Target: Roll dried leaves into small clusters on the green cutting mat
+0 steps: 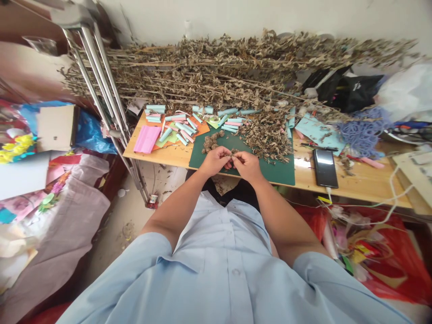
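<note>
Over the front edge of a green cutting mat, my left hand and my right hand meet fingertip to fingertip. Both are closed in a pinch on a small bit of dried leaf, mostly hidden by the fingers. Just behind my left hand lies a clump of rolled dried leaf. A heap of loose dried leaves covers the mat's right side, beyond my right hand.
Long dried leafy stalks line the wall. Paper rolls and a pink paper stack lie left. To the right are a phone with a cable and purple cord. A metal tripod stands at the table's left.
</note>
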`<state>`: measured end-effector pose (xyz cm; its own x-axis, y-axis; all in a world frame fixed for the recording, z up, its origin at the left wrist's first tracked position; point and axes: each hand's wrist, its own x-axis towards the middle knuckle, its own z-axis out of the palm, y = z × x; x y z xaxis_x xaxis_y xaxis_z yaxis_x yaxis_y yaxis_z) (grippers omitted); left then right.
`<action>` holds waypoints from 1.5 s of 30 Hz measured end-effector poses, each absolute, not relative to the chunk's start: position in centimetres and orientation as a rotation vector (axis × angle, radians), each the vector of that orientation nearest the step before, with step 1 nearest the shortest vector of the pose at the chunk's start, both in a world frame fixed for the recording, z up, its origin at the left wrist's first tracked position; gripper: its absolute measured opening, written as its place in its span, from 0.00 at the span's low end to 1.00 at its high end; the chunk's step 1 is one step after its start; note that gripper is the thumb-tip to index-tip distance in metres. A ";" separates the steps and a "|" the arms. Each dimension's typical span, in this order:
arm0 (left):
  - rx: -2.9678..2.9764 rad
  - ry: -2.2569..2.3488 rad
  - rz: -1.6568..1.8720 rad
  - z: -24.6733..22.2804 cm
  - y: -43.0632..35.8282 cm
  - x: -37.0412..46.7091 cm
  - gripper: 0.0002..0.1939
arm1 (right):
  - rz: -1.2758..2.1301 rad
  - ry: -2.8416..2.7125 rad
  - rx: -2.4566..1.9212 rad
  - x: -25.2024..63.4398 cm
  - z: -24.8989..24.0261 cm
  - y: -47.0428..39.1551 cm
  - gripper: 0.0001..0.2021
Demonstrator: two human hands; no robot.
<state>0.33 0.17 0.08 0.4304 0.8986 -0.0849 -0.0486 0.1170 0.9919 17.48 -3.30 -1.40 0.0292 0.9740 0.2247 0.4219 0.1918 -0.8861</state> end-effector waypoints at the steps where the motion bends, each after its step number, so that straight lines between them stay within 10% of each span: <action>1: 1.269 0.887 0.843 0.0 0.2 0.3 0.07 | 0.752 -1.555 -1.379 17.5 -1.4 -3.3 0.08; 45: 1.193 0.801 0.807 0.8 0.3 0.1 0.11 | 0.750 -1.566 -1.339 17.5 -0.9 -3.2 0.09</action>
